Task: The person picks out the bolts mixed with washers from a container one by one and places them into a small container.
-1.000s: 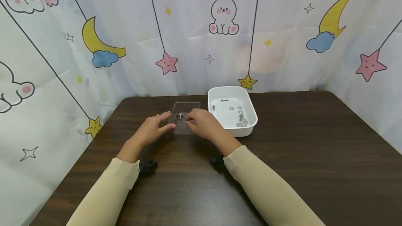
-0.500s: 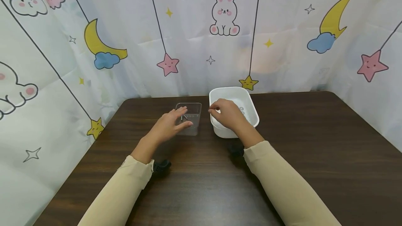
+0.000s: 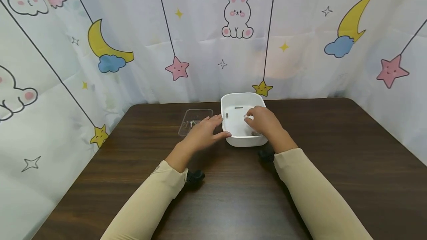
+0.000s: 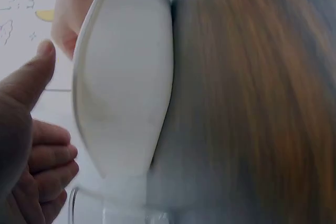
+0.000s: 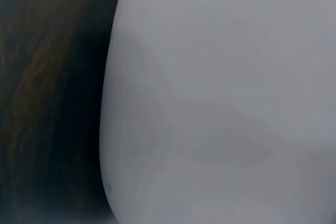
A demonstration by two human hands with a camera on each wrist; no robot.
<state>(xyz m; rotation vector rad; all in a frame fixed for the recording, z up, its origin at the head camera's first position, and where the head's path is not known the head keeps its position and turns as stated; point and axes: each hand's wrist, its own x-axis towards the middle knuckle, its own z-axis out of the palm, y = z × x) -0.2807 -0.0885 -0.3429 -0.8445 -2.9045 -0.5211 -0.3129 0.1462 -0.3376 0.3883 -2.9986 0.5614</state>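
Note:
A white tub (image 3: 245, 142) stands at the back of the table, with a bolt (image 3: 238, 107), a short screw (image 3: 227, 115) and a washer (image 3: 246, 116) on its floor. My right hand (image 3: 265, 121) reaches into it from the right, fingertips bent down beside that washer; whether they pinch anything I cannot tell. My left hand (image 3: 203, 134), fingers stretched out, hovers at the tub's left side, in front of a clear plastic box (image 3: 197, 112) holding a few screws (image 3: 192, 123). The left wrist view shows its thumb (image 4: 31, 80) apart from the fingers.
The dark wooden table (image 3: 227, 203) spreads in front and to the right. A white curtain (image 3: 207, 29) with cartoon prints hangs right behind its back edge. The right wrist view is filled by the tub's white wall (image 5: 220, 98).
My right hand has moved from the clear box across to the white tub and down into it. My left hand has shifted right, from the box's left side to the tub's left rim.

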